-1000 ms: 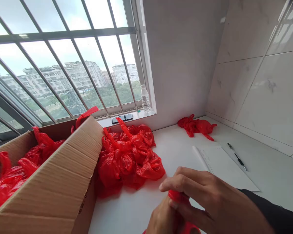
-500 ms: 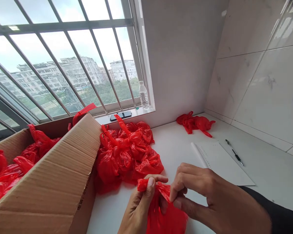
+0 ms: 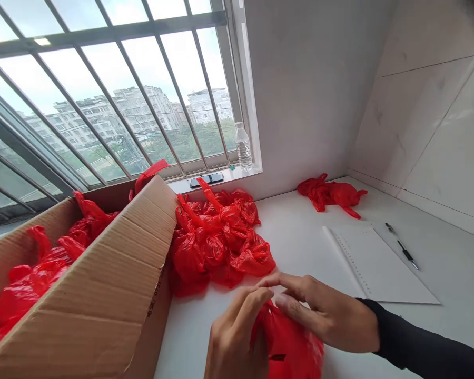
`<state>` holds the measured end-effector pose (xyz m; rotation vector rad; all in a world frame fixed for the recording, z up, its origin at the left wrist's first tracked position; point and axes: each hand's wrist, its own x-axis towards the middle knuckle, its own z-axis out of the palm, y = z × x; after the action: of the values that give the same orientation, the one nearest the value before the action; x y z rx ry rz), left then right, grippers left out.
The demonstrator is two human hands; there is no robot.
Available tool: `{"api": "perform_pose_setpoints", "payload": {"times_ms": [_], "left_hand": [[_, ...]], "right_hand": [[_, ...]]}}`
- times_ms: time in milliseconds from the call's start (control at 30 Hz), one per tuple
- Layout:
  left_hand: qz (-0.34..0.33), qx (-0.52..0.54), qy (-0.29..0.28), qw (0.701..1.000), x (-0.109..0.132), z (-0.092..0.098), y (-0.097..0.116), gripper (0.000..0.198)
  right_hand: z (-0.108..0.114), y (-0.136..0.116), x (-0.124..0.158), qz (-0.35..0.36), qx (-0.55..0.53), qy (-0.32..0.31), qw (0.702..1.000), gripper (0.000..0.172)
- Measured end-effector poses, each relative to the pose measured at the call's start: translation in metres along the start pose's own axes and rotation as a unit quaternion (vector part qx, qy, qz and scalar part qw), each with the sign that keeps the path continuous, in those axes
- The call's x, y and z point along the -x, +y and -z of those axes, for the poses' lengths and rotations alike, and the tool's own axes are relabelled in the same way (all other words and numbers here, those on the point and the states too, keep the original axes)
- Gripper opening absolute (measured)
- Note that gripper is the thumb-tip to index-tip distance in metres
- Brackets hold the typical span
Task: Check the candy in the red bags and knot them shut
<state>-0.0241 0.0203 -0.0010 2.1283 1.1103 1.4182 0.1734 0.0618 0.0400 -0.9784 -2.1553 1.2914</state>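
Low in the view, both my hands are on a small red plastic bag (image 3: pixel 290 345) resting on the white counter (image 3: pixel 300 247). My left hand (image 3: pixel 235 337) curls over the bag's left side, fingers bent around the plastic. My right hand (image 3: pixel 324 313), in a black sleeve, presses its fingers on the bag's top from the right. Just beyond lies a pile of tied red bags (image 3: pixel 219 237). A cardboard box (image 3: pixel 98 295) at the left holds more red bags (image 3: pixel 35 273).
A white sheet of paper (image 3: pixel 375 266) and a pen (image 3: pixel 403 252) lie at the right. Another red bag (image 3: pixel 332 193) sits by the back wall. A water bottle (image 3: pixel 243 146) and a phone (image 3: pixel 206 179) rest on the window sill. Tiled wall stands to the right.
My hands held the bag's handles pinched apart; now they have come together and lie over the bag's top. The view shifted slightly left.
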Motion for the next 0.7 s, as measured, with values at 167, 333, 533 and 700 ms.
{"api": "perform_pose_setpoints", "payload": {"times_ms": [167, 333, 533, 700], "left_hand": [[-0.075, 0.027, 0.004, 0.997, 0.008, -0.007, -0.003, 0.038], [-0.079, 0.020, 0.005, 0.997, 0.026, -0.009, -0.010, 0.058], [-0.034, -0.046, -0.004, 0.998, 0.056, -0.016, -0.019, 0.057], [0.194, 0.059, 0.106, 0.973, 0.084, -0.002, -0.026, 0.041]], "right_hand": [[-0.001, 0.010, -0.003, -0.032, -0.144, -0.119, 0.982, 0.023], [-0.005, 0.007, -0.003, -0.018, -0.088, -0.113, 0.989, 0.013], [-0.009, 0.029, 0.000, -0.038, 0.040, -0.092, 0.994, 0.024], [0.003, 0.065, 0.018, -0.068, 0.130, 0.008, 0.989, 0.026]]}}
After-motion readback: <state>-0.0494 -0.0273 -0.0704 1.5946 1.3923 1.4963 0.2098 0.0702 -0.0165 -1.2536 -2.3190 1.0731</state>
